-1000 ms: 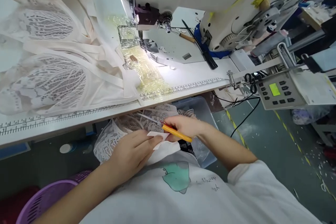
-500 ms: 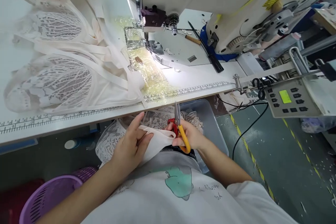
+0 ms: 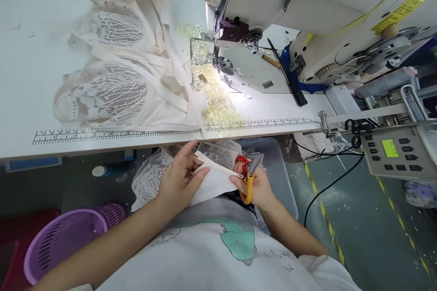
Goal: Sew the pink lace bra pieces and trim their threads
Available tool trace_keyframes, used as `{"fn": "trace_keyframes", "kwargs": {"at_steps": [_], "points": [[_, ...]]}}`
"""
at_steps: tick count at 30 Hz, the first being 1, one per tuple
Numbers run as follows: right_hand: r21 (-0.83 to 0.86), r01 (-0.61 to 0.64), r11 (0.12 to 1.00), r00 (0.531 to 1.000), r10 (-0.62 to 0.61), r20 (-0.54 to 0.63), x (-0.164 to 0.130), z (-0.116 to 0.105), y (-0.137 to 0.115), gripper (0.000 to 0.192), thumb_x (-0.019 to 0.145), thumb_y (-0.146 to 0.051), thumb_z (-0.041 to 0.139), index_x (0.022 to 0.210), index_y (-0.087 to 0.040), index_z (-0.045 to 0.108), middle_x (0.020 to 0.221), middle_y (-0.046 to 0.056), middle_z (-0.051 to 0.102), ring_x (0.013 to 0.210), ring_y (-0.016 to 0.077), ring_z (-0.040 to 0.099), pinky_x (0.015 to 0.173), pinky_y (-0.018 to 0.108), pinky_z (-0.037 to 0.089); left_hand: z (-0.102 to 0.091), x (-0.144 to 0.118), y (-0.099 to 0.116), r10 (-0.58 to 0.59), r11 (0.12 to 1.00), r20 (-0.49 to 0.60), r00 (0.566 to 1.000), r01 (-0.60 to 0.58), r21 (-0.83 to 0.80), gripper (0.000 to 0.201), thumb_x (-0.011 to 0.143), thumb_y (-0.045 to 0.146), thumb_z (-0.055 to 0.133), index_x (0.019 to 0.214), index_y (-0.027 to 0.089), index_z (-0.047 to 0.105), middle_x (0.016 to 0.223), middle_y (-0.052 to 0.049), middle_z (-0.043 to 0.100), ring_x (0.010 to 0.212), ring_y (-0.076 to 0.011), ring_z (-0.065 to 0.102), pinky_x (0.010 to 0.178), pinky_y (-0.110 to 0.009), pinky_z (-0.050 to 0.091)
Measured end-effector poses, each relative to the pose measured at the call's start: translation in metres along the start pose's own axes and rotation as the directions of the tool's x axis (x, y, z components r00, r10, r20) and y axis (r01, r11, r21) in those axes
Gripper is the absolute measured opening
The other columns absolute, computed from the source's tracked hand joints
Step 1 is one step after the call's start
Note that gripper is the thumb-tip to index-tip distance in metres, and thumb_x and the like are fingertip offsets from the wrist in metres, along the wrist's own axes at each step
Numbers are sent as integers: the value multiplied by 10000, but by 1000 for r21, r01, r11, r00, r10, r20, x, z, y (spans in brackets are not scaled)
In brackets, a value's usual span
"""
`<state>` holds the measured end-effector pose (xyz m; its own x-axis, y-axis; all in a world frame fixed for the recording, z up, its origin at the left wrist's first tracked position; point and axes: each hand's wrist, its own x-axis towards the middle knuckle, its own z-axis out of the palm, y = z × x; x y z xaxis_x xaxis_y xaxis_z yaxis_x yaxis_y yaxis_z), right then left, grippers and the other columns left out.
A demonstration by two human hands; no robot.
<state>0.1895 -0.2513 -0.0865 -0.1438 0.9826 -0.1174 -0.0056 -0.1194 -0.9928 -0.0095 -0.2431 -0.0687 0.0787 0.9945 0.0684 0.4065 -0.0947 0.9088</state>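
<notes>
Below the table's front edge, a white piece of fabric [image 3: 215, 179] is stretched between my two hands. My left hand [image 3: 181, 173] pinches its left end between thumb and fingers. Scissors [image 3: 250, 183] with one red and one yellow handle sit in my right hand [image 3: 261, 186], blades pointing up and to the right. The thumb and fingers of that same hand also grip the fabric's right end. Behind the fabric, white lace pieces [image 3: 149, 183] hang at my lap, partly hidden by my hands.
White lace bras [image 3: 112, 86] lie on the sewing table [image 3: 34, 77], left of a sewing machine [image 3: 266, 0]. A ruler strip [image 3: 164, 134] runs along its front edge. A screwdriver [image 3: 295, 91] rests beside the machine. Underneath are a clear plastic bin [image 3: 283, 191] and a purple basket [image 3: 64, 236].
The scissors have turned from pointing up at the table edge to pointing up and right. My hands have drawn the fabric's top edge straighter. The camera view has shifted left.
</notes>
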Motion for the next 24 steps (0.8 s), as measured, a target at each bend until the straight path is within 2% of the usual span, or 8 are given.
{"fn": "trace_keyframes", "kwargs": {"at_steps": [4,9,12,18,24], "points": [[-11,16,1000,1000,-16,-26,-1,2,-1,342,705,-382,739,673,-208,447,626,-21,443,544,124,385,500,246,334,3,0,-1,-89,992,-14,996,87,-94,568,797,329,573,1303,159,382,724,15,627,631,-131,595,541,-226,466],[-88,-5,996,996,-3,-89,-1,4,0,356,694,-412,729,661,-212,437,607,-20,442,549,129,379,510,256,336,5,2,-1,-166,969,33,986,169,-177,561,804,370,575,1289,151,396,721,3,656,585,-125,575,544,-240,463],[-62,-44,997,994,37,-100,1,5,-3,376,666,-433,740,651,-215,435,598,-20,439,529,125,371,488,255,326,4,2,0,-195,970,5,981,193,-148,515,798,386,586,1240,165,444,713,11,662,543,-117,557,534,-239,452],[-59,-67,996,997,65,-37,4,-1,-10,373,678,-513,720,682,-202,516,589,-16,446,505,119,371,456,247,309,2,3,6,-210,976,-32,977,208,-64,437,791,363,548,1171,159,481,722,10,663,459,-92,485,446,-219,378],[20,-6,1000,999,7,-46,5,-2,-5,320,690,-385,753,647,-197,498,607,-15,471,529,118,395,481,241,324,4,4,9,-246,964,-22,969,242,-109,407,757,337,543,1124,167,491,689,7,648,519,-115,520,468,-226,392]]}}
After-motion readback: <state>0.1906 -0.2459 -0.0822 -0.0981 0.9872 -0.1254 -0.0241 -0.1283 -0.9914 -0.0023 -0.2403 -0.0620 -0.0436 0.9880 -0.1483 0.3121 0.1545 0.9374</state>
